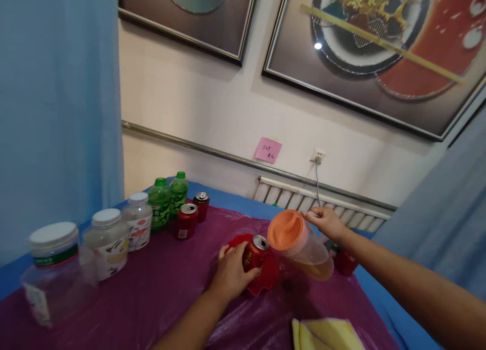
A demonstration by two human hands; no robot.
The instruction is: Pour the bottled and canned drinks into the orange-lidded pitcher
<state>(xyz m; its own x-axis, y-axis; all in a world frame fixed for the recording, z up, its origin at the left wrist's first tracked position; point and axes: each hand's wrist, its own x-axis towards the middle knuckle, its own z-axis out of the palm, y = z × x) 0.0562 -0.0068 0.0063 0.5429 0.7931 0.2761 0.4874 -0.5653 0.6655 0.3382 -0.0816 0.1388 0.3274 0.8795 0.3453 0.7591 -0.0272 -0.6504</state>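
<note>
My left hand is wrapped round a red drink can whose top is opened. Under the can lies a red scalloped dish, partly covered by the hand. My right hand grips the handle of a clear plastic pitcher with an orange lid. The pitcher is tilted, its lid towards the can and just right of it. Some yellowish liquid shows low in the pitcher. From this angle I cannot tell whether any liquid is leaving the spout.
Two red cans, two green bottles and clear jars with white lids line the left side. A folded yellow cloth lies at the front. Behind the right forearm is another red object. A radiator runs along the wall.
</note>
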